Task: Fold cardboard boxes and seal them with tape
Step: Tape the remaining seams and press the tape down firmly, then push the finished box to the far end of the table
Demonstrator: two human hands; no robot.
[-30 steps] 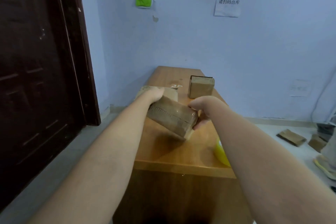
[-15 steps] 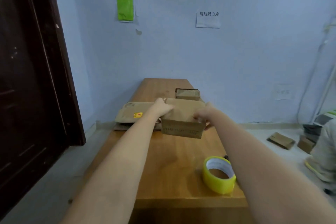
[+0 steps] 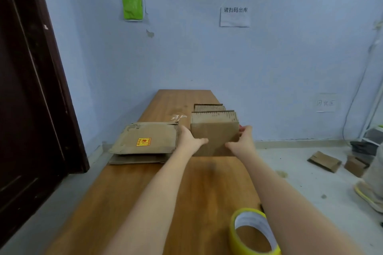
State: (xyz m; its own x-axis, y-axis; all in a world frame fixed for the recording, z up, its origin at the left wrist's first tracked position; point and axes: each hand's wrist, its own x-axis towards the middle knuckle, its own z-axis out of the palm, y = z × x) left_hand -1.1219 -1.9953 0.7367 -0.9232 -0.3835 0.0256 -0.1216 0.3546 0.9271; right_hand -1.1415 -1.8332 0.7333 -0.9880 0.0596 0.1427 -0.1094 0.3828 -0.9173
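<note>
A folded brown cardboard box stands on the wooden table, just in front of a second folded box. My left hand grips its left side with the thumb across the near face. My right hand grips its right side, fingers wrapped round the edge. A roll of yellow tape lies at the near right of the table, beside my right forearm. A stack of flat cardboard blanks, the top one bearing a yellow and red sticker, lies left of the held box.
A crumpled scrap of clear tape lies on the table behind the blanks. A dark door stands at the left. On the floor at the right lie cardboard pieces and another person's shoe.
The box was tilted in the air near me; both hands have carried it away from me and brought it upright onto the table in front of the second box.
</note>
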